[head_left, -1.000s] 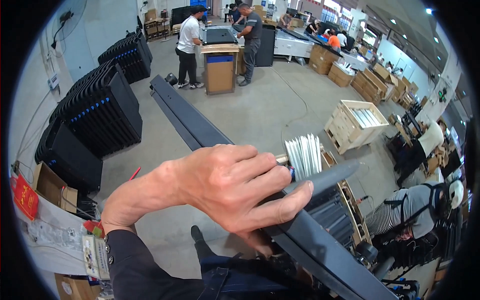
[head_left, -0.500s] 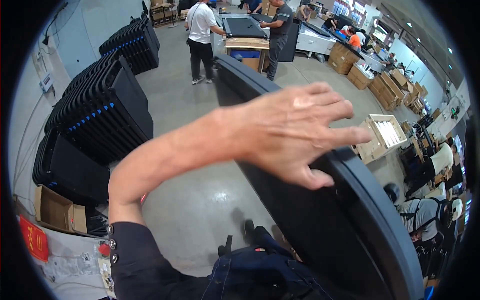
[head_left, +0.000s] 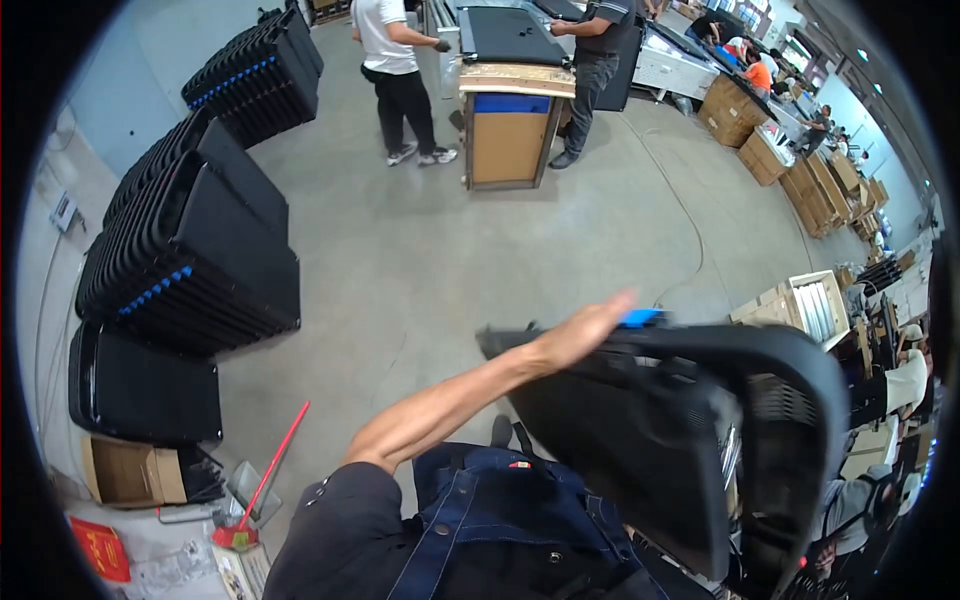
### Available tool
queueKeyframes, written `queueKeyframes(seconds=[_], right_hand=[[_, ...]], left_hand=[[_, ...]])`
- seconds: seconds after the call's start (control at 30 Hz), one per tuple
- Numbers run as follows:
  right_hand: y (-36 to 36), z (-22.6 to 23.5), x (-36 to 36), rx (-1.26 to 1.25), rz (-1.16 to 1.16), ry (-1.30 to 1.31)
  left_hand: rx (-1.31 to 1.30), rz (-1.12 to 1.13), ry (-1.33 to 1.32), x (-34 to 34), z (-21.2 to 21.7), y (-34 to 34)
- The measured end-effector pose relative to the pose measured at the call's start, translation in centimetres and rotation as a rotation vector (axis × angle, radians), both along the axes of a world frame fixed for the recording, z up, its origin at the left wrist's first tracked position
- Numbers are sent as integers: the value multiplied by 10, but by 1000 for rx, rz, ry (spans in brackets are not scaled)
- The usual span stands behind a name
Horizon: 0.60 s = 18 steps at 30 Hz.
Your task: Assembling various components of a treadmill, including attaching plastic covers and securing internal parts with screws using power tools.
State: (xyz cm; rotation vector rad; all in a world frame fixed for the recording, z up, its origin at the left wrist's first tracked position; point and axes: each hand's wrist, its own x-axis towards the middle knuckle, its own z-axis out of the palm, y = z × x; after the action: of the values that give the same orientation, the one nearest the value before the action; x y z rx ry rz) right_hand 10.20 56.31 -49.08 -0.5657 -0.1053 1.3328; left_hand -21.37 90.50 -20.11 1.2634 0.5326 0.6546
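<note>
Near mid-frame, the left hand (head_left: 580, 338) blurs against the black panel (head_left: 620, 430), lower right; I can't tell whether its fingers grip. The right hand is out of sight.

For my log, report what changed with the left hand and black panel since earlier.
The left hand, gripping the edge of the black panel a second ago, opened and moved to beside a blue piece; motion blur hides whether it holds anything. The panel has swung lower and rightward in view, showing its curved frame. The stacked panels still stand at left, and the person in white stays at the worktable.
</note>
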Motion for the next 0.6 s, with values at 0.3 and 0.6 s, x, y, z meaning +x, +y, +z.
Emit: queueKeyframes(seconds=[0.3,0.6], right_hand=[[268,17,1,-143,-157,-187],[621,90,-2,-279,-122,-448]], left_hand=[[-704,199,-291,-61,-196,244],[-760,240,-214,-142,-219,513]])
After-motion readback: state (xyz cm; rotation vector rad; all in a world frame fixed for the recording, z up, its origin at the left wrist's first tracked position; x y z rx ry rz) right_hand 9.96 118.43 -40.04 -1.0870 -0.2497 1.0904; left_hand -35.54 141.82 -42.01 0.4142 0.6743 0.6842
